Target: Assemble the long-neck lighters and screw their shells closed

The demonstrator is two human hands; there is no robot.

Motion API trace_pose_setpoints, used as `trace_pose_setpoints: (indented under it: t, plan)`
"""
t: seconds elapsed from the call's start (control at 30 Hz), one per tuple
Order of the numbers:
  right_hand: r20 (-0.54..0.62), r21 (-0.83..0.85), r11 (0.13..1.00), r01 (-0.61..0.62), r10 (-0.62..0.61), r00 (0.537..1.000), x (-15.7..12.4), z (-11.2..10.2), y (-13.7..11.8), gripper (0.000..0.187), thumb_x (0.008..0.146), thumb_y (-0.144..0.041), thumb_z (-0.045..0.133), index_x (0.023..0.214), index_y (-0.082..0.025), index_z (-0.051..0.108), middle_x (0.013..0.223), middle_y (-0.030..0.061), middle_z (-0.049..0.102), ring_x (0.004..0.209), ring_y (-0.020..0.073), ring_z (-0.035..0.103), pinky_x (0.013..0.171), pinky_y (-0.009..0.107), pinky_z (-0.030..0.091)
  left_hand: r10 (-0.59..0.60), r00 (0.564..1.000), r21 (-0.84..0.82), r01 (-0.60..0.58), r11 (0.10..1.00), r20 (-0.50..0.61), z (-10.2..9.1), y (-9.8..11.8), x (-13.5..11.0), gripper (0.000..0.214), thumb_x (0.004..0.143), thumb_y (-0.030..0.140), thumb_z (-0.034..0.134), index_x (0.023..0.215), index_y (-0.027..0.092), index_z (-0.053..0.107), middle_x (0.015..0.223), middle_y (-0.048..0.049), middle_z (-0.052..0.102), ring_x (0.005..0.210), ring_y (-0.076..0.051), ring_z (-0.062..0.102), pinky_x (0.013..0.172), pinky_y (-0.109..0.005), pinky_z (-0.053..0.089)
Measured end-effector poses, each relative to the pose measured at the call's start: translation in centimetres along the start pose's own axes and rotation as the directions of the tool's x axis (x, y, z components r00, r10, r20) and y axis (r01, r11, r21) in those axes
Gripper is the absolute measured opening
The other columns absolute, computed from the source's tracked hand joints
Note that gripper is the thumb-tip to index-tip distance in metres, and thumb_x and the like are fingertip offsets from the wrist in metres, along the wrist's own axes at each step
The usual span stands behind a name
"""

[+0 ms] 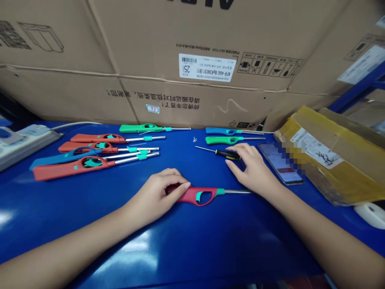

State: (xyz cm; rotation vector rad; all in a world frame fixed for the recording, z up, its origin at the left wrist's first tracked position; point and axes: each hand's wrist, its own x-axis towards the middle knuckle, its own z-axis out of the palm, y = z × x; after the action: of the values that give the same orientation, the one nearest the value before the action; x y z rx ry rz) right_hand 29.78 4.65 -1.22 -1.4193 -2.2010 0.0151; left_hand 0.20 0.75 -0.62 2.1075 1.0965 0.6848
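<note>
My left hand (162, 192) is closed around the handle end of a red long-necked lighter (192, 196), which lies across the blue table with its metal tube toward the right. A teal trigger shows inside its guard loop, and the tube's tip is hidden behind my right forearm. Thumb and fingers of my right hand (252, 164) are closed on the black and yellow handle of a screwdriver (225, 154). Its thin shaft points left, close to the tabletop. Small white bits (195, 139) lie just beyond its tip.
Several orange, blue and green lighters (72, 167) lie at the left; a blue lighter (221, 131) and a green lighter (221, 140) lie behind the screwdriver. A phone (281, 164), a yellow-taped carton (331, 156) and a power strip (27, 140) flank them. A large cardboard box (144, 48) walls the back.
</note>
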Motion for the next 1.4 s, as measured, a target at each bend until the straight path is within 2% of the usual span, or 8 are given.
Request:
trace_pose_setpoints:
  t: [0.13,0.3,0.53,0.93,1.1,1.2,1.27,1.4]
  plan:
    - [0.038,0.005,1.000,-0.022,0.021,0.999,0.1,0.9,1.4,0.036,0.095,-0.036,0.060,0.127,-0.020,0.060,0.125,0.0165,0.064,0.114,0.0360,0.060,0.094,0.056,0.049,0.133,0.987,0.153,-0.145,0.978,0.087,-0.5,0.5,-0.5,0.023,0.097,0.035,0.058,0.110,0.021,0.072,0.106,-0.0074,0.067,0.099,-0.022,0.059,0.091,-0.035,0.047]
    - [0.012,0.078,0.997,-0.016,0.016,1.000,0.5,1.1,1.7,0.019,0.094,-0.031,0.059,0.107,-0.019,0.065,0.104,0.0107,0.069,0.094,0.0273,0.067,0.082,0.043,0.055,0.139,0.973,0.320,-0.194,0.927,0.187,-1.7,1.0,-0.7,0.024,0.088,0.030,0.063,0.109,0.021,0.070,0.102,-0.0064,0.068,0.094,-0.024,0.059,0.084,-0.038,0.047]
    - [-0.034,0.145,0.989,-0.036,0.041,0.999,0.6,1.2,1.2,0.020,0.092,-0.033,0.064,0.104,-0.019,0.069,0.097,0.0092,0.071,0.079,0.0226,0.067,0.070,0.036,0.055,0.170,0.966,0.301,-0.223,0.927,0.194,-1.4,0.7,-0.8,0.027,0.086,0.027,0.063,0.112,0.021,0.068,0.104,-0.0059,0.068,0.095,-0.024,0.060,0.086,-0.038,0.047]
    - [-0.054,0.181,0.983,-0.025,0.035,0.998,0.9,1.3,1.0,0.022,0.091,-0.036,0.065,0.104,-0.019,0.072,0.095,0.0089,0.073,0.077,0.0225,0.068,0.069,0.037,0.056,0.182,0.964,0.279,-0.232,0.932,0.195,-1.0,0.6,-0.8,0.031,0.084,0.022,0.063,0.115,0.022,0.067,0.105,-0.0068,0.066,0.096,-0.024,0.060,0.086,-0.036,0.047]
    - [-0.099,0.186,0.982,-0.011,0.030,0.995,0.9,1.0,0.7,0.020,0.094,-0.035,0.063,0.103,-0.020,0.071,0.098,0.0086,0.073,0.083,0.0233,0.069,0.073,0.037,0.057,0.135,0.962,0.337,-0.211,0.918,0.236,-1.6,0.8,-0.8,0.036,0.083,0.025,0.064,0.119,0.023,0.064,0.108,-0.0052,0.065,0.099,-0.025,0.060,0.086,-0.037,0.048]
    - [-0.160,0.185,0.983,-0.009,0.039,0.986,1.0,0.2,0.4,0.020,0.095,-0.035,0.061,0.105,-0.020,0.070,0.100,0.0096,0.073,0.089,0.0246,0.069,0.077,0.039,0.056,0.034,0.964,0.389,-0.139,0.911,0.265,-2.9,1.1,-0.6,0.041,0.078,0.028,0.067,0.118,0.024,0.062,0.110,-0.0037,0.064,0.097,-0.025,0.061,0.083,-0.036,0.049]
    - [-0.210,0.200,0.980,-0.013,0.056,0.976,1.0,-0.5,0.1,0.020,0.094,-0.036,0.063,0.103,-0.021,0.070,0.100,0.0095,0.073,0.092,0.0253,0.068,0.080,0.040,0.056,-0.049,0.956,0.398,-0.073,0.915,0.289,-3.8,1.3,-0.5,0.040,0.074,0.027,0.069,0.113,0.023,0.061,0.104,-0.0018,0.064,0.088,-0.022,0.062,0.075,-0.033,0.048]
    - [-0.299,0.370,0.925,-0.086,0.206,0.932,1.0,-2.0,-0.7,0.016,0.089,-0.037,0.068,0.096,-0.023,0.072,0.093,0.0065,0.073,0.086,0.0242,0.068,0.077,0.039,0.056,-0.088,0.943,0.328,-0.024,0.944,0.321,-4.5,1.3,-0.4,0.025,0.076,0.025,0.068,0.101,0.022,0.064,0.093,-0.0001,0.063,0.075,-0.017,0.059,0.064,-0.028,0.045]
